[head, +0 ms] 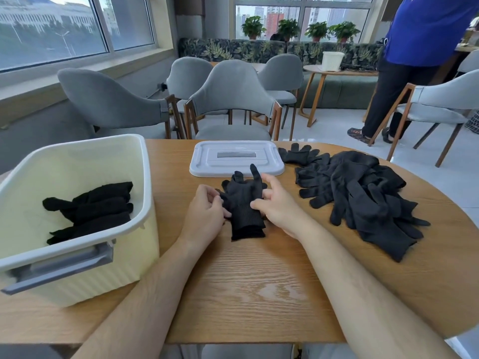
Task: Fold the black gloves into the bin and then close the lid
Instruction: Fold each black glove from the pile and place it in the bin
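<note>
Bin [145, 161] fills the left of the frame, pale yellow with a white rim and a grey handle [59, 268] on its near side, standing on the wooden table [254, 288]. Inside it, toward the lower left, lie folded gloves [90, 211] in a dark stack. At centre frame, the left hand [204, 213] pinches the left edge of a glove [243, 203] between thumb and fingertips, the fingers curled in narrow on the fabric. That glove lies on the table with its cuff toward the bottom of the frame and its fingers pointing up, two of them standing off the surface; whether it is one glove or a pair laid together cannot be told. The right hand [277, 203] holds the glove's right side, thumb pressed on the cuff area and the other fingers spread loosely above it. Just above the hands in the frame rests the lid [236, 158], pale grey, flat on the table and apart from the bin. To the right of centre a loose pile [363, 193] of black gloves sprawls across the table, its nearest fingers just beside the lid's right corner. Grey chairs [233, 99] stand across the upper middle, and at the upper right a person [425, 47] in a blue top stands beside a small round table.
</note>
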`<action>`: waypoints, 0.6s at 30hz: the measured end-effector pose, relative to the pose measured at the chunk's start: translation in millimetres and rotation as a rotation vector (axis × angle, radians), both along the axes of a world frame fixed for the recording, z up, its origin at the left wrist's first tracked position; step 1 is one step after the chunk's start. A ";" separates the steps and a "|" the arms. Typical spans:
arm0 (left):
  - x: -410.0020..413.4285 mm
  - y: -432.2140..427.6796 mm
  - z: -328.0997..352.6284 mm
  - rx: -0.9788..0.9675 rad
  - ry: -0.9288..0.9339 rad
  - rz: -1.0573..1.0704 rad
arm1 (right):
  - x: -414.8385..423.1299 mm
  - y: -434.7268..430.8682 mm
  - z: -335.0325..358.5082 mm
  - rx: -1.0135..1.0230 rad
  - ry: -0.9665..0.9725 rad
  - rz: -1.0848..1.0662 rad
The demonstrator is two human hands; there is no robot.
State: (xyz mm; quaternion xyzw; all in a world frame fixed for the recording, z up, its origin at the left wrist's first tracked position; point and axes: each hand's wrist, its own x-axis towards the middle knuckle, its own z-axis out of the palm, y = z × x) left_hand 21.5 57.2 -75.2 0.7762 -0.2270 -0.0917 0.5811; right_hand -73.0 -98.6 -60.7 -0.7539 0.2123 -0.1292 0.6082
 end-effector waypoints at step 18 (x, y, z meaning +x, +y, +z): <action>-32.7 22.5 -17.1 0.356 -0.797 -0.264 | -7.8 2.6 -3.5 -0.680 0.041 -0.109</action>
